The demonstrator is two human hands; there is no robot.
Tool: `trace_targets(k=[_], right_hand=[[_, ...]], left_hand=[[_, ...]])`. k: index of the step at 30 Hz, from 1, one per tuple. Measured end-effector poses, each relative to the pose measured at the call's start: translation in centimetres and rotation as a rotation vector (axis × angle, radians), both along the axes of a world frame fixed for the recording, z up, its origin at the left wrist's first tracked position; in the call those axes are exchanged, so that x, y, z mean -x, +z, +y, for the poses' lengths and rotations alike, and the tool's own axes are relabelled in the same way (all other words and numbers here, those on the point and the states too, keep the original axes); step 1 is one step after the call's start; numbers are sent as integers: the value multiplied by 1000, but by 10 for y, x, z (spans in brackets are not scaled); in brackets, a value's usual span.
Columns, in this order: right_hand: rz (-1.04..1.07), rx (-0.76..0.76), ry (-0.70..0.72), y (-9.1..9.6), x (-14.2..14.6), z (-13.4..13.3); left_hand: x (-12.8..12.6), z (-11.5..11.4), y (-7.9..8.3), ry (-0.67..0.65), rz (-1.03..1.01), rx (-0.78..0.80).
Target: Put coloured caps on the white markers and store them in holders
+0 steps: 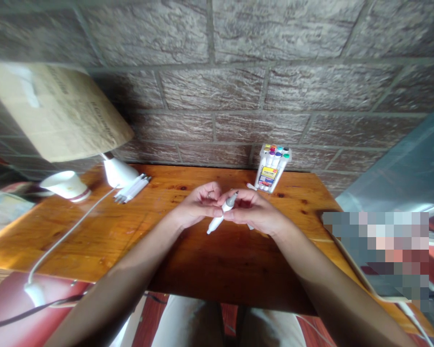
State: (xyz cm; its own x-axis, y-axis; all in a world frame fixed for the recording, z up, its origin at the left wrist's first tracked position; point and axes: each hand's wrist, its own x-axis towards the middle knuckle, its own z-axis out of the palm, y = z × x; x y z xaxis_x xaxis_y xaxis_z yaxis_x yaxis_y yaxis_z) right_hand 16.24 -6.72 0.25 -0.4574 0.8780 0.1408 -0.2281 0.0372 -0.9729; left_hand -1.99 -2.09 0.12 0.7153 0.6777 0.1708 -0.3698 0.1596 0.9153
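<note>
Together, the left hand (199, 205) and right hand (255, 208) pinch a tilted marker (217, 222) above the table (161, 190), fingers clamped on its barrel. Beyond stands a marker case (268, 177); leftward, pens (133, 188) lie beside the lamp (117, 173).

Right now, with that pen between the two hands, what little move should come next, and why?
I'd probably shift the pen left, toward the bunch of pens by the lamp. The left hand and right hand both hold it, and its grey end looks closer to that bunch's dull ends than to the bright caps in the box.
</note>
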Motion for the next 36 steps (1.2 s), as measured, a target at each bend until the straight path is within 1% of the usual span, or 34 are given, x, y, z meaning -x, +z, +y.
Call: trace_targets(k=[4,9,12,15,19,22,25,29,36], right_hand=[[11,14,29,1,0,0],[81,41,80,3,3,0],[84,31,79,5,3,0],[94,21,19,10,-7,0],[222,-1,-147,19,-25,5],[232,17,-191,19,-30,10],[174,41,-146,14,-25,11],[97,13,-113,7,-16,10],[87,-6,-144,1,-15,13]], left_hand=[[0,-1,1,12,10,-20],[0,0,2,37,33,-30],[0,1,2,53,33,-29],[-3,0,0,105,36,-42],[-8,0,-3,168,29,-75],[-8,2,-6,153,49,-88],[-7,4,-10,128,88,-109],[-6,3,-14,67,134,-141],[-8,2,-10,27,115,-228]])
